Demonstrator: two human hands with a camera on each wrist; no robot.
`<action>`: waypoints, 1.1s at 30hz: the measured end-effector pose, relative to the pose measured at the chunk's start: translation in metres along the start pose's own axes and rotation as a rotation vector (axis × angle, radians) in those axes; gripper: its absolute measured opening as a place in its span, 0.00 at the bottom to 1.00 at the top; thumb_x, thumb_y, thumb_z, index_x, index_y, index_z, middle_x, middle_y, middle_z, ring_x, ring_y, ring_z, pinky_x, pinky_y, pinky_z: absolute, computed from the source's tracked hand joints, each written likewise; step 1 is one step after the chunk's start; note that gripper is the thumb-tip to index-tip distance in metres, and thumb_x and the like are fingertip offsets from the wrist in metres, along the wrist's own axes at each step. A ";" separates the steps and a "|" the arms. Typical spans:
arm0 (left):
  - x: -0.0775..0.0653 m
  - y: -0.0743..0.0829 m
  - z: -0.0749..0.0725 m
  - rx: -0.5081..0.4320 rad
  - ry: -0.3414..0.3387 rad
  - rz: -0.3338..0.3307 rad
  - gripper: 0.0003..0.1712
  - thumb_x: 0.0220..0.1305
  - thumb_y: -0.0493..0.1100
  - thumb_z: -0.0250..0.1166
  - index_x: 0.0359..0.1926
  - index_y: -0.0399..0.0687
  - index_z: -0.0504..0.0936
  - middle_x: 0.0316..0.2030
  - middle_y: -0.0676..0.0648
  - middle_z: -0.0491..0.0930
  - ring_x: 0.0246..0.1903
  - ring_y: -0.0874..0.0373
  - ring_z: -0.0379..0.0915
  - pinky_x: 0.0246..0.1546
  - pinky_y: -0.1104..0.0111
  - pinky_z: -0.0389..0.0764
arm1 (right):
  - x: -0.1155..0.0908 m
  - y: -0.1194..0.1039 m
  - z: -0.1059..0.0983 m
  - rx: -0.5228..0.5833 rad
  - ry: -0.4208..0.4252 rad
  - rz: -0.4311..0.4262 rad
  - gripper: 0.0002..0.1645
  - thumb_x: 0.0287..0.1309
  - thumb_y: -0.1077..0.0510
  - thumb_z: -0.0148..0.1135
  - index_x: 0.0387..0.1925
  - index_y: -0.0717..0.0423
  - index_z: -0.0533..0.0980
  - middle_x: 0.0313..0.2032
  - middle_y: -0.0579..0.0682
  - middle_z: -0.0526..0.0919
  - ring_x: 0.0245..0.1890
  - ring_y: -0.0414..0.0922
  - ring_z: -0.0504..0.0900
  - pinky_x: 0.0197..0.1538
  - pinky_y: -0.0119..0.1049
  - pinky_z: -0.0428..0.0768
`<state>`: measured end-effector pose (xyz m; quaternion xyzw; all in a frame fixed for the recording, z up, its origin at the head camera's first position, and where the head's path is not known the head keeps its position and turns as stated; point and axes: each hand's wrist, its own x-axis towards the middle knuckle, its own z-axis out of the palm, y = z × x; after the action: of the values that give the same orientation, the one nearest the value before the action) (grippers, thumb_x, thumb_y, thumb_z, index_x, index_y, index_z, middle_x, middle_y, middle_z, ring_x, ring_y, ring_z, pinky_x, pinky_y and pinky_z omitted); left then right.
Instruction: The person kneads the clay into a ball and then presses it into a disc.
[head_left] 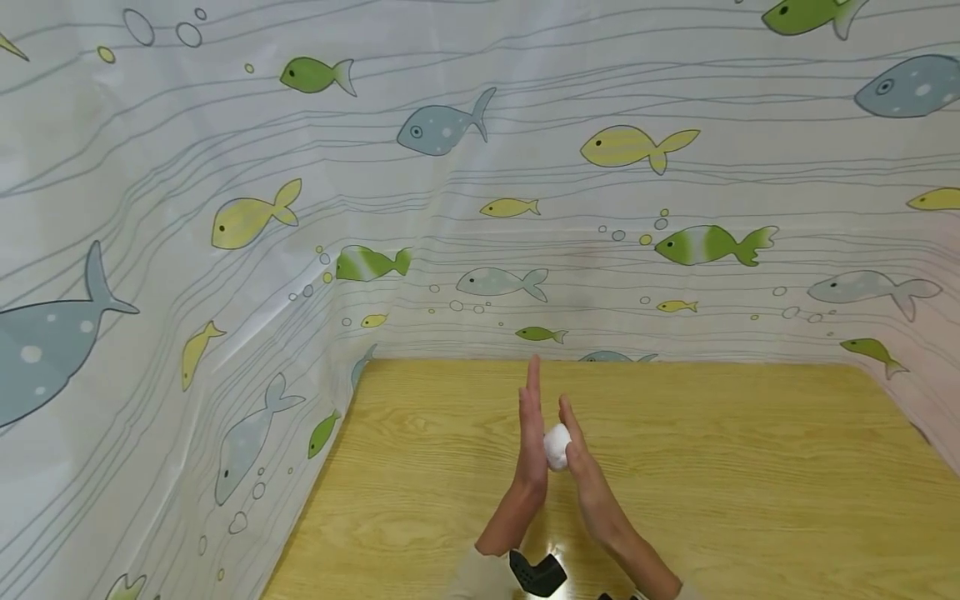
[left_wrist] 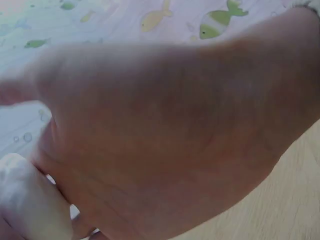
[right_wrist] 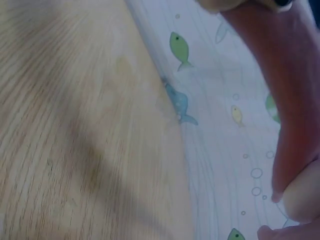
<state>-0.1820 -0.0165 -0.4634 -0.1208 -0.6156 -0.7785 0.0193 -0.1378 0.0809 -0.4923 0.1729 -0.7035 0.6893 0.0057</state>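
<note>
A rounded white lump (head_left: 557, 447), soft-looking like dough or clay, sits between the two palms above the table. My left hand (head_left: 532, 442) stands upright with straight fingers, its palm against the lump's left side. From the other side my right hand (head_left: 585, 471) touches the lump, fingers extended and leaning toward the left hand. In the left wrist view a broad palm (left_wrist: 160, 135) fills most of the picture, and the white lump (left_wrist: 30, 200) shows at the lower left. The right wrist view catches only part of the lump (right_wrist: 304, 195) at its right edge.
A wood-grain table (head_left: 420, 467) lies beneath the hands. White sheeting printed with fish (head_left: 225, 125) rises along its left, back and right sides. A black device (head_left: 538, 573) is worn at the left wrist, next to a pale sleeve (head_left: 480, 577).
</note>
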 end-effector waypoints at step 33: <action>-0.011 -0.024 0.000 0.150 0.033 -0.074 0.34 0.83 0.56 0.21 0.84 0.58 0.45 0.84 0.47 0.41 0.84 0.42 0.30 0.78 0.32 0.34 | -0.016 -0.014 0.006 -0.151 0.170 -0.115 0.33 0.81 0.57 0.27 0.82 0.46 0.50 0.70 0.54 0.72 0.72 0.29 0.65 0.67 0.16 0.56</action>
<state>-0.1751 -0.0119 -0.4881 -0.0831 -0.6759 -0.7322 0.0097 -0.1183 0.0790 -0.4833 0.1528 -0.7395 0.6449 0.1179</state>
